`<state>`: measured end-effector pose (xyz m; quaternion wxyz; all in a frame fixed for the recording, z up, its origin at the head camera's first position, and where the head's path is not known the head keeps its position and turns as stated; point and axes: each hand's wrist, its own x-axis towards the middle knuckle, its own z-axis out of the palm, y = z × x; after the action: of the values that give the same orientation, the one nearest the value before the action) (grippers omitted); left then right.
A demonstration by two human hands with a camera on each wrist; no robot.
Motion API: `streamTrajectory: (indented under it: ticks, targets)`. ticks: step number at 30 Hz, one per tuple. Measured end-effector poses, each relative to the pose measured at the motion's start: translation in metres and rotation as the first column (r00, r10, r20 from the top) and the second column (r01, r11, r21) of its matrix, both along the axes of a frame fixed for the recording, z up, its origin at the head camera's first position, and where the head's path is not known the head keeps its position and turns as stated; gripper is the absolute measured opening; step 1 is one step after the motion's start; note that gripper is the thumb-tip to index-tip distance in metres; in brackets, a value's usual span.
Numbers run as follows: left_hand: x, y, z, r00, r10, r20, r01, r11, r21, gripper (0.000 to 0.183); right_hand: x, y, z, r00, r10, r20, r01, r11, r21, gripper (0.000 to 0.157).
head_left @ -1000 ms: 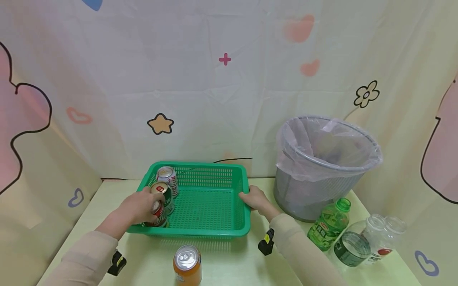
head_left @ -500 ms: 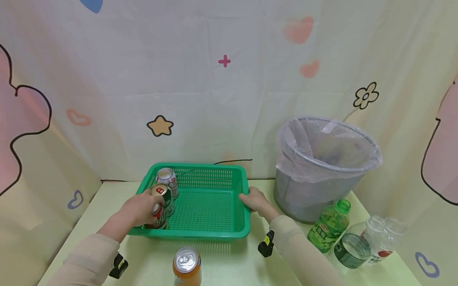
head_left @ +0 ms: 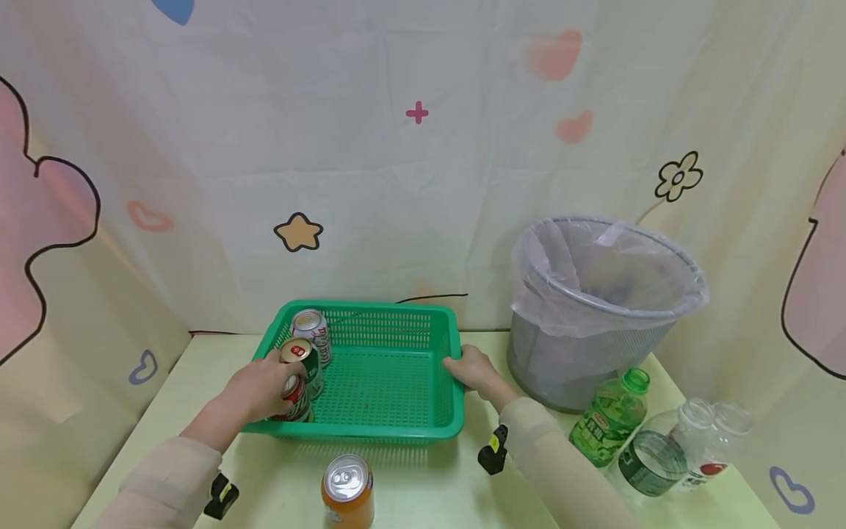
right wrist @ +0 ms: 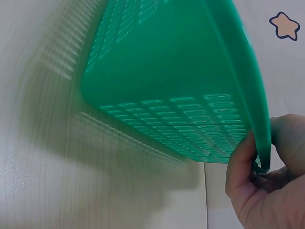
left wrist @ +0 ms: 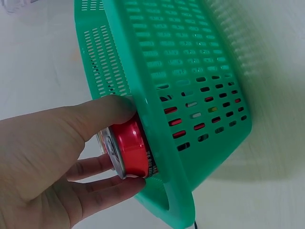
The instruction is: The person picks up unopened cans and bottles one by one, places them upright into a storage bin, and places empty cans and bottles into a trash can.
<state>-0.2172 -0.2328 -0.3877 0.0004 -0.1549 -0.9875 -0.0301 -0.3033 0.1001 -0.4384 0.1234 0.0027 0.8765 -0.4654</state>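
A green plastic basket point(head_left: 390, 432) with slotted walls sits on the table. My left hand point(head_left: 256, 388) reaches over its left front corner and holds a red soda can point(left wrist: 131, 148), thumb on one side and fingers on the other. Just behind that one stands a dark green can point(head_left: 312, 371) with a gold top. A white Coca-Cola can point(head_left: 319, 338) is in the basket's back left corner. On the opposite side, my right hand point(head_left: 477, 369) grips the basket's right rim, its fingers curled round the edge in the right wrist view.
In front of the basket stands an orange soda can point(head_left: 347, 494). A mesh waste bin point(head_left: 555, 367) with a plastic liner is at the back right. Near it are a green-labelled bottle point(head_left: 608, 419) and clear plastic bottles point(head_left: 651, 459). A patterned curtain point(head_left: 370, 184) hangs behind.
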Motion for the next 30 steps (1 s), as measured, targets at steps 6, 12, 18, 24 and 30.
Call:
streamTrajectory:
  ticks: [6, 12, 18, 24, 30]
  targets:
    - [0.001, -0.002, -0.002, 1.000, 0.000, -0.010, 0.000, 1.000, 0.015, 0.039, 0.001, -0.001, 0.000, 1.000, -0.001, 0.003, 0.001, 1.000, 0.002, 0.026]
    - [0.002, -0.005, -0.001, 0.998, -0.003, -0.055, 0.005, 1.000, 0.031, 0.042, 0.001, 0.000, 0.000, 1.000, -0.001, 0.002, 0.001, 1.000, 0.000, 0.026]
    - [0.006, -0.005, 0.003, 0.993, -0.028, -0.116, 0.032, 0.999, 0.033, 0.045, 0.000, 0.000, -0.001, 1.000, 0.000, -0.003, 0.000, 1.000, -0.007, 0.026]
    - [0.014, 0.001, 0.007, 0.982, -0.052, -0.180, 0.061, 0.997, 0.046, 0.047, 0.000, 0.000, 0.000, 1.000, 0.001, -0.002, -0.001, 1.000, -0.007, 0.026]
    - [0.021, 0.005, 0.007, 0.966, -0.092, -0.242, 0.109, 0.992, 0.057, 0.049, 0.000, 0.000, -0.001, 1.000, -0.001, -0.003, 0.001, 1.000, -0.007, 0.026]
